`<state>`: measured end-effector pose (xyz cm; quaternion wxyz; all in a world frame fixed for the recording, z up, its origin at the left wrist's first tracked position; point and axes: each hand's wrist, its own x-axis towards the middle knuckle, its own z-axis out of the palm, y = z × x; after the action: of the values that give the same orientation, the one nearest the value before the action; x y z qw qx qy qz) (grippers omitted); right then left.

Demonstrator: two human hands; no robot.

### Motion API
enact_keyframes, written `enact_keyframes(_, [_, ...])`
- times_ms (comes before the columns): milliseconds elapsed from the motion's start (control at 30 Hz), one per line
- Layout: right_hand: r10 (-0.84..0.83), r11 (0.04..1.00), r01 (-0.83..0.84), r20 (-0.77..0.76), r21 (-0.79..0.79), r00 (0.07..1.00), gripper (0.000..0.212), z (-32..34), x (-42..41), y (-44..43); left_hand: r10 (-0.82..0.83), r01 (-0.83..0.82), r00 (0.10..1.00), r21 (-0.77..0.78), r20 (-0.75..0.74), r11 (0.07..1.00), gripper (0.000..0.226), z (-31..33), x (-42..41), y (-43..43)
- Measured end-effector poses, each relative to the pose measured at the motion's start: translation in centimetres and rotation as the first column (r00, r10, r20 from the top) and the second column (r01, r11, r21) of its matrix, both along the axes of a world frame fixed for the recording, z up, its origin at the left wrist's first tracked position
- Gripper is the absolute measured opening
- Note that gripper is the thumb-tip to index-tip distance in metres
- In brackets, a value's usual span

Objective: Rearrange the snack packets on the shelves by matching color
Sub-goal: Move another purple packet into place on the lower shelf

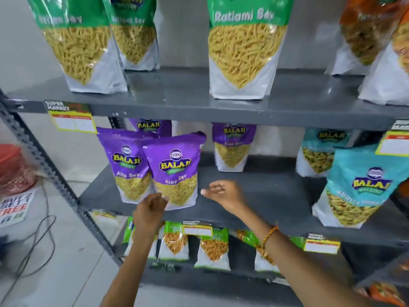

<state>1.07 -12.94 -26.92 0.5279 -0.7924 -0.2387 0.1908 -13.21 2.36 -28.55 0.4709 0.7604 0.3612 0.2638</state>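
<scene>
purple packet (174, 171) touched by left hand (150, 207); right hand (223, 192) loosely open, empty.

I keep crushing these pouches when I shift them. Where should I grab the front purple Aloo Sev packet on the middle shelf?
Probably by its two side edges near the base, from the front. The front purple packet stands upright on a flat white bottom at the shelf's front, with the left hand at its lower corner and the right hand open beside it.
</scene>
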Motion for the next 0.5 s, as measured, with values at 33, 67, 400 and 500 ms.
enact_keyframes(33, [-0.013, 0.999, 0.012, -0.037, -0.033, 0.999, 0.052, -1.7, 0.4, 0.8, 0.037, -0.039, 0.997, -0.027, -0.069, 0.999, 0.036, -1.4, -0.3, 0.6])
enact_keyframes(67, [-0.018, 0.997, 0.014, -0.051, -0.082, 0.999, 0.062, -3.1, 0.8, 1.5, 0.046, -0.051, 0.993, -0.040, -0.111, 0.998, 0.038, -2.8, -0.3, 1.3])
enact_keyframes(400, [0.155, 0.984, -0.165, -0.139, -0.068, 0.978, 0.087, -9.3, 6.9, 8.8, -0.124, 0.130, 0.991, -0.115, 0.057, 0.985, 0.073, -7.4, 3.5, 5.8])
enact_keyframes(500, [0.160, 0.987, -0.159, -0.160, 0.020, 0.974, 0.054, -8.7, 6.6, 9.4, -0.137, 0.141, 0.989, -0.075, 0.049, 0.987, 0.074, -7.8, 4.1, 6.5])
